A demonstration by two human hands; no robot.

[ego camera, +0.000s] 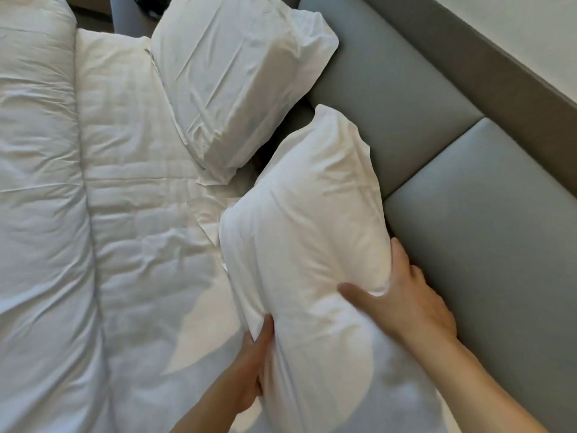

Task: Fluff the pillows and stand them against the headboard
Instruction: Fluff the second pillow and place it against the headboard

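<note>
Two white pillows lie at the head of the bed. The near pillow (pixel 309 232) stands on its long edge, close to the grey padded headboard (pixel 468 195). My left hand (pixel 253 367) presses its bed-side face, thumb on top. My right hand (pixel 406 295) grips its headboard-side face, thumb over the front. The far pillow (pixel 237 79) leans tilted against the headboard (pixel 368 76) further along, its open case end pointing towards the near pillow.
A white quilted mattress cover (pixel 140 189) spreads across the middle of the bed. A bulky white duvet (pixel 37 214) is rolled back along the left. A brown ledge (pixel 487 57) tops the headboard below a pale wall.
</note>
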